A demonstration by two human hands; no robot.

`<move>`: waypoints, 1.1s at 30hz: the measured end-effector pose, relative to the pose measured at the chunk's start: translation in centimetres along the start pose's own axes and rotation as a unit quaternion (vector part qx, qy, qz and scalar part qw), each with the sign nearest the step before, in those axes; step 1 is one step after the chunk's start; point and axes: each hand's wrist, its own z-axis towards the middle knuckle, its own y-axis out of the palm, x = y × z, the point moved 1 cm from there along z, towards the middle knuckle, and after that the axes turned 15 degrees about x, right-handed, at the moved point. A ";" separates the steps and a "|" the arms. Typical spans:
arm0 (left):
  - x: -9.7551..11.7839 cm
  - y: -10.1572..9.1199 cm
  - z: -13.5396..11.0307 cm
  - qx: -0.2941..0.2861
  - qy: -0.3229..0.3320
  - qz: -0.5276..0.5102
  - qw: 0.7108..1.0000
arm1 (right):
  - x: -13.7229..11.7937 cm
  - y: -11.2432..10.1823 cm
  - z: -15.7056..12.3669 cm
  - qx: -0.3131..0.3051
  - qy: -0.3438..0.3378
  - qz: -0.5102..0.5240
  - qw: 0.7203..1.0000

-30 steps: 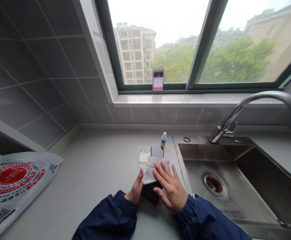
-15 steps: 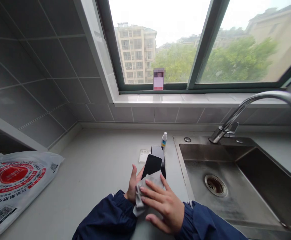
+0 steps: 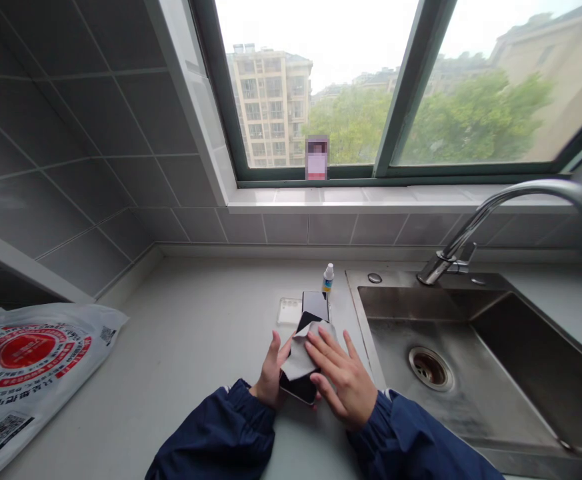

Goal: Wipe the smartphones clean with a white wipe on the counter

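My left hand (image 3: 269,375) grips a black smartphone (image 3: 301,391) from its left side and beneath, with the thumb standing up along the edge. Over the middle of the screen lies a grey cleaning cloth (image 3: 299,358). My right hand (image 3: 347,381) holds the cloth down against the glass with its fingers laid long across it. Just beyond, a second phone (image 3: 315,304) rests on the counter, partly covered by the held one. To its left is a clear phone case (image 3: 289,311). A small white bottle (image 3: 327,277) with a coloured label stands upright behind them.
A stainless steel sink (image 3: 365,347) with a chrome faucet (image 3: 475,223) is set into the white counter (image 3: 195,320) on the right. At the far left lies a white plastic bag (image 3: 45,360) with red print. A window (image 3: 315,100) is ahead, with a small blurred pinkish item at its sill.
My right hand has slid the cloth up the phone screen, away from me. The phone's lower end now shows, and the phone has turned slightly in my left hand.
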 end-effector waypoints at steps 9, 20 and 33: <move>-1.1 -1.6 -0.2 -0.027 0.014 0.107 0.994 | -0.1 0.2 0.1 0.000 0.018 -0.032 0.999; -0.4 -0.4 0.0 0.025 0.026 0.005 0.999 | -3.3 0.0 0.0 -0.038 -0.091 0.063 0.993; 0.7 0.3 -0.3 0.031 0.039 -0.033 0.998 | -1.3 -0.8 0.2 0.038 -0.016 0.014 0.999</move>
